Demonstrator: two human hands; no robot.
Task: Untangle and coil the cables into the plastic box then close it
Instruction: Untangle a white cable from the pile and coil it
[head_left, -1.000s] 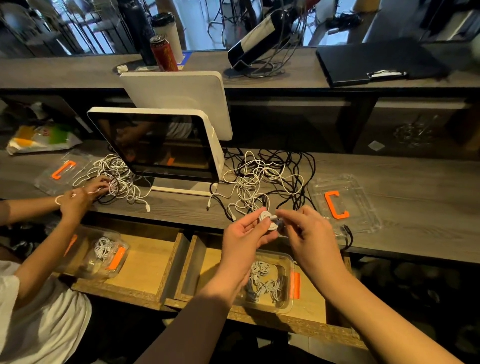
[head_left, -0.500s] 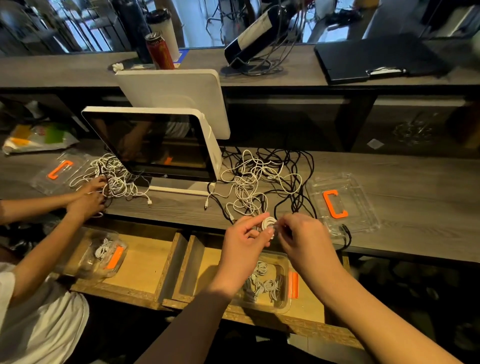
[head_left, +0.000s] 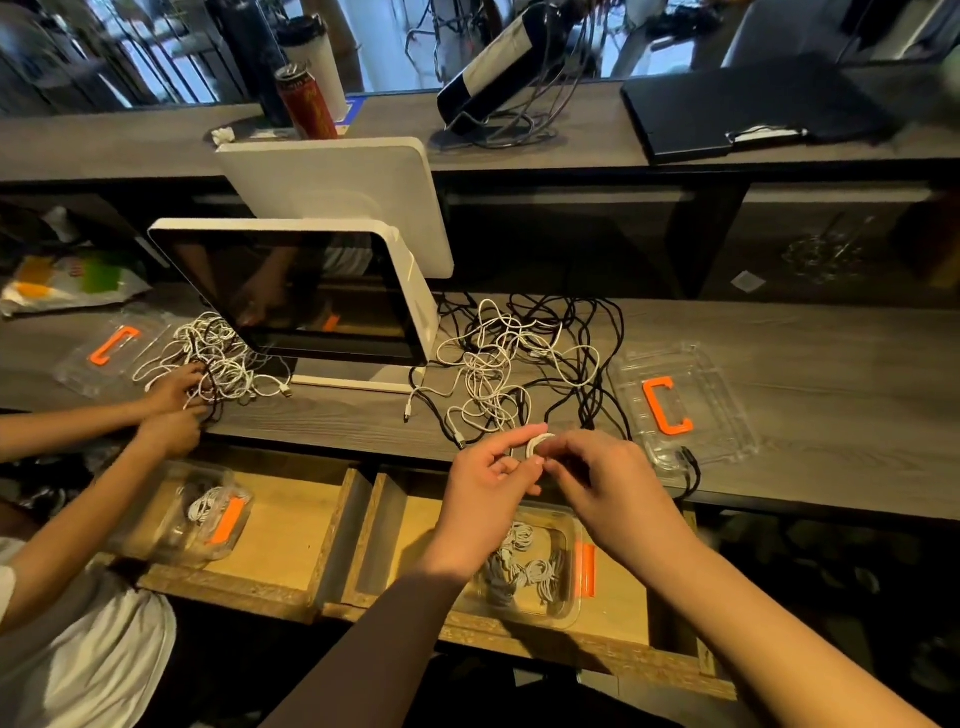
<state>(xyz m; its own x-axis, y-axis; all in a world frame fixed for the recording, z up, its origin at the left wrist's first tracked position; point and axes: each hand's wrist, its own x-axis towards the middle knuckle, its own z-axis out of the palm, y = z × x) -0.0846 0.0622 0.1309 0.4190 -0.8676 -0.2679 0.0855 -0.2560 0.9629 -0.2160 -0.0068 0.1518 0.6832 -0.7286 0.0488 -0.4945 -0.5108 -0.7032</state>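
Both hands, left (head_left: 488, 475) and right (head_left: 602, 478), pinch a small round white coil (head_left: 537, 446) in their fingers, just above the grey woodgrain tabletop (head_left: 831, 374). Clear plastic box (head_left: 540, 571) sits in the open plywood drawer (head_left: 405, 545) below, coils inside, while its lid (head_left: 685, 410) lies beside the tangled black and white cables (head_left: 514, 364).

You won't find any text you can read here. The red can (head_left: 306, 106), far beyond your left hand (head_left: 485, 480), carries yellow markings, too blurred to make out as letters or a brand.
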